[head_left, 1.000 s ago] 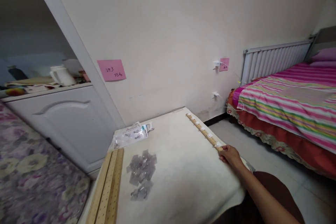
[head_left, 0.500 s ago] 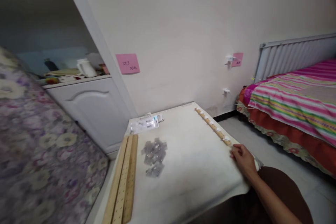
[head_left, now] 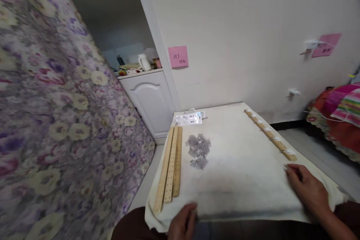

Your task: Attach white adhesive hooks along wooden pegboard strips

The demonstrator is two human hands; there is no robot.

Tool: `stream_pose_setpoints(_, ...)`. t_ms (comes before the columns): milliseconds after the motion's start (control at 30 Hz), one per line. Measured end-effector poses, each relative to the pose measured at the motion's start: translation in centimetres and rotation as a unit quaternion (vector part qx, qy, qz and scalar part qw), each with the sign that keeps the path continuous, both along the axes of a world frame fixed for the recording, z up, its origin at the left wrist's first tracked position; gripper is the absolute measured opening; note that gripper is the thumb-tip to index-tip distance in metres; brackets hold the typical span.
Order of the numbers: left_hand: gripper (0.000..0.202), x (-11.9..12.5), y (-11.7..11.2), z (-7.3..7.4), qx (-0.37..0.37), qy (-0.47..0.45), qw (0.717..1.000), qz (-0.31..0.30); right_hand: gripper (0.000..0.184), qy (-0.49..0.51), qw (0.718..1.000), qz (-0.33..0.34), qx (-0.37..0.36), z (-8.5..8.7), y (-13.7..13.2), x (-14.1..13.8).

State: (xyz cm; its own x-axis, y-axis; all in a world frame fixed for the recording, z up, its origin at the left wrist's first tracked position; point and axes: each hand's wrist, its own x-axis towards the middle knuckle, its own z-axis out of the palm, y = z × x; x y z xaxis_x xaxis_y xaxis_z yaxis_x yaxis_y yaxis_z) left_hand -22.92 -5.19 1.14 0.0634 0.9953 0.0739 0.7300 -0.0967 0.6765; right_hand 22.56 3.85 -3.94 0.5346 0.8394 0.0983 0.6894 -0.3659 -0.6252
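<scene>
Pack point(head_left: 189, 119): small parts inside, too fine to identify.
Strip point(head_left: 270, 135): right side of tabletop point(head_left: 239, 180), bearing white pieces.
Right hand point(head_left: 308, 188): near strip, fingers curled; contact between them unclear.
Left hand point(head_left: 182, 223): cut off, blurred; cannot tell if fingers meet.

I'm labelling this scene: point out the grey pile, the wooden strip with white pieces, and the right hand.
Grey pile point(head_left: 198, 147), head view: middle of its larger clump.
Wooden strip with white pieces point(head_left: 271, 135), head view: bare wood near mid-length.
Right hand point(head_left: 311, 188), head view: the hand's middle.

a home, with a bed point(head_left: 339, 101)
</scene>
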Motion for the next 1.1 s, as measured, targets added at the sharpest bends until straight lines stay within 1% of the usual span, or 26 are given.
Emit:
stream_pose_setpoints(33, 0.031, -0.8, 0.2, 0.7, 0.025, 0.016, 0.999, 0.032, 0.044, -0.003, 1.0, -0.001, -0.008, 0.2, 0.0, -0.1)
stream_pose_setpoints(100, 0.03, -2.4, 0.8, 1.6, 0.071, 0.077, 0.991, 0.086, 0.044, -0.006, 1.0, -0.002, -0.02, 0.5, -0.1, -0.2)
stream_pose_setpoints(167, 0.03, -3.6, 1.4, 1.8, 0.105, 0.137, 0.978, 0.121, 0.044, -0.007, 1.0, -0.003, -0.024, 0.7, -0.2, -0.4)
stream_pose_setpoints(233, 0.028, -4.5, 2.0, 1.5, 0.117, 0.187, 0.967, 0.128, 0.044, -0.007, 1.0, -0.003, -0.016, 0.8, -0.2, -0.4)
stream_pose_setpoints(300, 0.026, -5.0, 2.6, 1.2, 0.114, 0.224, 0.961, 0.118, 0.043, -0.009, 1.0, -0.005, -0.004, 0.7, -0.2, -0.5)
stream_pose_setpoints(367, 0.025, -5.1, 3.1, 1.2, 0.104, 0.25, 0.957, 0.107, 0.042, -0.005, 1.0, -0.007, 0.0, 0.7, -0.3, -0.5)
stream_pose_setpoints(467, 0.023, -4.9, 3.7, 1.7, 0.095, 0.277, 0.952, 0.093, 0.043, 0.005, 1.0, -0.01, -0.009, 0.8, -0.2, -0.5)
stream_pose_setpoints(567, 0.019, -4.7, 4.0, 2.2, 0.103, 0.298, 0.946, 0.075, 0.043, 0.013, 1.0, -0.012, -0.015, 0.8, -0.2, -0.5)
stream_pose_setpoints(700, 0.017, -4.4, 4.3, 1.9, 0.125, 0.311, 0.94, 0.059, 0.043, 0.017, 1.0, -0.012, -0.021, 0.9, -0.1, -0.6)
stream_pose_setpoints(800, 0.021, -3.7, 4.3, 1.6, 0.121, 0.307, 0.942, 0.058, 0.041, 0.022, 1.0, -0.009, -0.007, 0.9, -0.1, -0.6)
stream_pose_setpoints(867, 0.024, -2.9, 4.3, 1.6, 0.107, 0.302, 0.945, 0.068, 0.04, 0.026, 1.0, -0.005, 0.004, 0.9, -0.2, -0.7)
stream_pose_setpoints(967, 0.02, -1.6, 4.2, 1.9, 0.076, 0.317, 0.94, 0.099, 0.038, 0.026, 1.0, -0.006, 0.009, 1.1, -0.3, -0.7)
stream_pose_setpoints(1100, 0.021, -0.2, 4.5, 3.0, -0.026, 0.361, 0.923, 0.135, 0.039, 0.012, 1.0, -0.003, 0.005, 1.4, -0.3, -0.9)
